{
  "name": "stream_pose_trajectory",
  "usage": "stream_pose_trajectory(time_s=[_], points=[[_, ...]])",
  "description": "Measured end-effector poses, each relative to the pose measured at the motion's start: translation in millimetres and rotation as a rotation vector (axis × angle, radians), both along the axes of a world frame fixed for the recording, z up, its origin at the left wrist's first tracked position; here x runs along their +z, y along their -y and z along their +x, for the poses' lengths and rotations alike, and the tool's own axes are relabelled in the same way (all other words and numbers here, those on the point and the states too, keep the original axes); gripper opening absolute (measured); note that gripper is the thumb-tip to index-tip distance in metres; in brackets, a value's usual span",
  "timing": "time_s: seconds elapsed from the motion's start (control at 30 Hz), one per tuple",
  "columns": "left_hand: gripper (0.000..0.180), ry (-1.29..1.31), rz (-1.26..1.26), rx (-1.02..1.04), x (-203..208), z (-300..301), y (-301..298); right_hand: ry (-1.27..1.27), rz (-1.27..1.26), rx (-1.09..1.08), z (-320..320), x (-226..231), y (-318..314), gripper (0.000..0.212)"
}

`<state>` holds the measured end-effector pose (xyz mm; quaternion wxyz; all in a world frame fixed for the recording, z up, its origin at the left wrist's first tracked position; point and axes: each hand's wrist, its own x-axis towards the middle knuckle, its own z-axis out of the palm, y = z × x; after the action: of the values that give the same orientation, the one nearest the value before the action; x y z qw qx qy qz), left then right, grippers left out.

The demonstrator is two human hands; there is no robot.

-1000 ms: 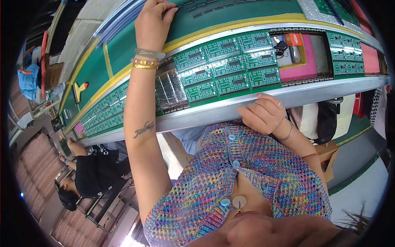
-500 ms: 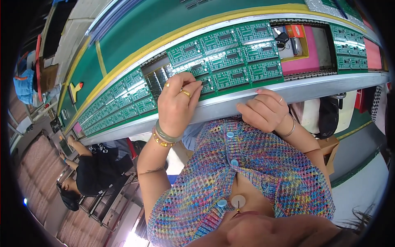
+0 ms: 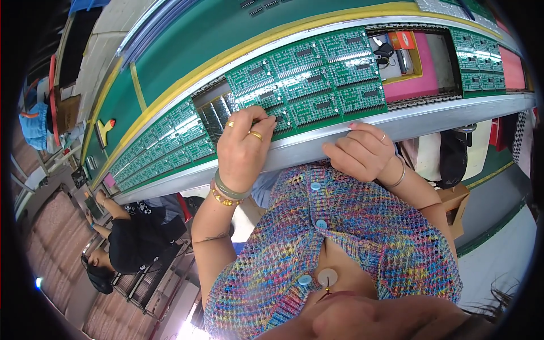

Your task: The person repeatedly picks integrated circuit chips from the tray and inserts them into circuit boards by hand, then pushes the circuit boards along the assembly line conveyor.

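Observation:
A green circuit board panel [image 3: 309, 82], made of several joined boards with black chips, lies in the conveyor line in front of me. My left hand [image 3: 242, 148] bends over its near left corner, thumb and fingertips pinched together against the board. Whatever sits between those fingertips is too small and covered to make out. My right hand [image 3: 362, 152] hovers at or rests on the grey metal rail [image 3: 306, 146], near the panel's right part. Its fingers are curled inward, and their inner side is hidden.
More board panels lie along the line, one to the left [image 3: 164, 144] and one to the right [image 3: 477, 62]. Past the panel's right edge, a yellow-edged box [image 3: 418, 56] holds small items. Loose black chips [image 3: 265, 8] lie on the green bench. Another person [image 3: 136, 238] works at far left.
The view has shifted slightly. My left hand stays at the same corner of the panel, its fingertips a little lower. My right hand stays curled by the rail.

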<state>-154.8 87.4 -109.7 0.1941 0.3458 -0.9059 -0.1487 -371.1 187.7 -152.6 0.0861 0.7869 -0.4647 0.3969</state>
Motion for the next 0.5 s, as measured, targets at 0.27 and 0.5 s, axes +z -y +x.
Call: stream_pose_trajectory(time_s=[0.27, 0.5], points=[[0.015, 0.079, -0.045, -0.114, 10, 2, -2, 0.052, 0.067, -0.01, 7, 6, 5, 0.018], [0.041, 0.295, -0.261, 0.306, 5, 84, 21, -0.024, 0.396, 0.379, 86, 15, 26, 0.063]])
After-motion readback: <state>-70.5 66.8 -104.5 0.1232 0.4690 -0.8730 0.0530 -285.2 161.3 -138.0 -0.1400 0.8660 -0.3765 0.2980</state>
